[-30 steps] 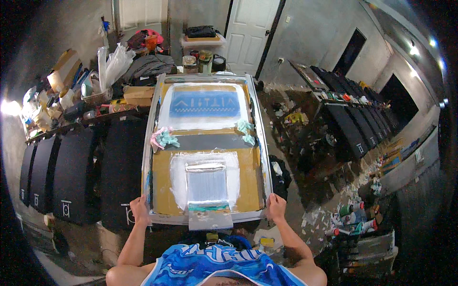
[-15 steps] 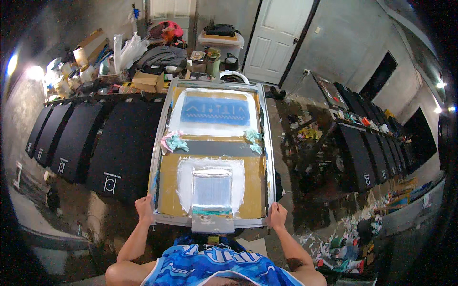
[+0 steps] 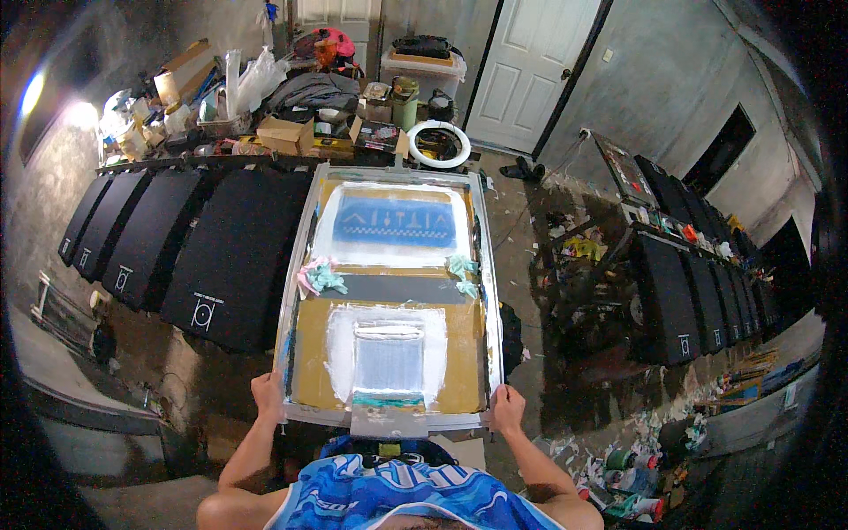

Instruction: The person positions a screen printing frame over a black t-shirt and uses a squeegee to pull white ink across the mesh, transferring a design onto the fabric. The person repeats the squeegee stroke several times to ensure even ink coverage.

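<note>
My left hand (image 3: 266, 391) is closed on the left side of a metal screen frame (image 3: 279, 371) near its lower corner; my right hand (image 3: 508, 405) grips the right side. The frame holds a mustard-coloured mesh (image 3: 309, 378) with a blue patterned panel (image 3: 394, 230) ringed in white in the upper half and a pale blue rectangular panel (image 3: 389, 362) in the lower half. Crumpled pink and mint cloths (image 3: 322, 276) lie on its left, mint scraps (image 3: 464, 269) on its right, beside a grey band. A metal plate (image 3: 389, 422) sits at the frame's near edge.
Black printing boards (image 3: 225, 256) line the left, others (image 3: 667, 296) the right. Cluttered boxes and bags (image 3: 283, 132) and a white ring (image 3: 439, 146) lie behind. A white door (image 3: 521, 79) is at the back, sandals (image 3: 521, 170) before it. Scraps and cans (image 3: 623, 477) litter the lower right.
The frame's far edge sits lower in view, exposing the white ring behind it. The surroundings have shifted in the view. Both hands still grip the frame and sit slightly lower.
</note>
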`<action>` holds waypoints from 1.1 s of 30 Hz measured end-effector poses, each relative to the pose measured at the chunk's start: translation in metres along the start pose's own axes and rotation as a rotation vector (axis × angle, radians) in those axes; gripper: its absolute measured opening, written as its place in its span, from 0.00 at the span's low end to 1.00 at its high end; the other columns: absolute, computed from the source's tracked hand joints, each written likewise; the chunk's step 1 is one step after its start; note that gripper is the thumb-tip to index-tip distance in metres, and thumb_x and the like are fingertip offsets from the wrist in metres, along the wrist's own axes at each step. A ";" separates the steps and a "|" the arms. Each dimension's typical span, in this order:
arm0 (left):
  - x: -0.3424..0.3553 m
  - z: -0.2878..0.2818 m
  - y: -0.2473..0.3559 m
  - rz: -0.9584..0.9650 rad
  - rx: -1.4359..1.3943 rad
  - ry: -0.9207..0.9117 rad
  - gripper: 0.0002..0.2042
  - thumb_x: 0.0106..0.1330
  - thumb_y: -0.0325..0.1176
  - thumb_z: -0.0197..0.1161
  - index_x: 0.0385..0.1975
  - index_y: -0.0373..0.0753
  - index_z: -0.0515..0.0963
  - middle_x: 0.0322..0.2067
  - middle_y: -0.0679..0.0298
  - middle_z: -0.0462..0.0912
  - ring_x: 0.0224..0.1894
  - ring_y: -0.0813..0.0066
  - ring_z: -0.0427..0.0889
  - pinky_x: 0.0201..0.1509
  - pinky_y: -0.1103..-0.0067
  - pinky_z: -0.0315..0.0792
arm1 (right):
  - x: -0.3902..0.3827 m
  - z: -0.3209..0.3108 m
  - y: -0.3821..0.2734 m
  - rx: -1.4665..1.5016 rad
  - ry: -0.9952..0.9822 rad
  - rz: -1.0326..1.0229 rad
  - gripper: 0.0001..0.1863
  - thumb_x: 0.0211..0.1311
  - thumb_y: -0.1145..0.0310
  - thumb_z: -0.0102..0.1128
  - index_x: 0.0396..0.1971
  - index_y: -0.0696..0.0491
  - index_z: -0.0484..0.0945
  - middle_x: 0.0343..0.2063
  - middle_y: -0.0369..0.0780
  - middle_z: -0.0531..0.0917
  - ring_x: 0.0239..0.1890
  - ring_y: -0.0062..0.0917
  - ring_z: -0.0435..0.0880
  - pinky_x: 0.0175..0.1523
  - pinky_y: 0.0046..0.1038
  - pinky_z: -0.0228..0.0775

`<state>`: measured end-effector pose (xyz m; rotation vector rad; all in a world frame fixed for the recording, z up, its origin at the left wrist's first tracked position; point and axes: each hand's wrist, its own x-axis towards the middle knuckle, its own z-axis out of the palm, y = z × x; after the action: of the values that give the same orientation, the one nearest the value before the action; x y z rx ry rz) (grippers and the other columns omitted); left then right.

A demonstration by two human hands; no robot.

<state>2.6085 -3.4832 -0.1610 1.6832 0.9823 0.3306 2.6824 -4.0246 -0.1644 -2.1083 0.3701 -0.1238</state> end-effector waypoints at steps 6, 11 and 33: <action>0.001 -0.009 -0.009 -0.013 0.113 0.005 0.20 0.64 0.36 0.64 0.15 0.25 0.73 0.12 0.69 0.69 0.18 0.81 0.65 0.22 0.71 0.59 | -0.024 -0.008 -0.012 0.025 -0.024 0.073 0.21 0.70 0.63 0.51 0.19 0.59 0.77 0.15 0.39 0.77 0.19 0.23 0.75 0.28 0.31 0.65; 0.015 -0.010 -0.005 0.045 0.233 -0.008 0.19 0.62 0.36 0.64 0.18 0.23 0.76 0.12 0.64 0.71 0.18 0.79 0.68 0.23 0.69 0.63 | -0.029 -0.006 -0.014 -0.057 -0.037 0.046 0.22 0.70 0.59 0.49 0.22 0.59 0.78 0.16 0.43 0.79 0.20 0.31 0.79 0.31 0.36 0.70; 0.075 -0.003 0.035 -0.008 0.237 -0.065 0.20 0.64 0.39 0.65 0.25 0.22 0.79 0.16 0.61 0.75 0.22 0.78 0.71 0.28 0.68 0.66 | -0.006 0.062 -0.001 -0.005 0.031 0.095 0.20 0.70 0.61 0.53 0.24 0.60 0.80 0.16 0.44 0.78 0.19 0.31 0.76 0.29 0.37 0.67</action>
<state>2.6680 -3.4270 -0.1473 1.8908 1.0108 0.1568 2.6915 -3.9724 -0.1965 -2.0919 0.4893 -0.0998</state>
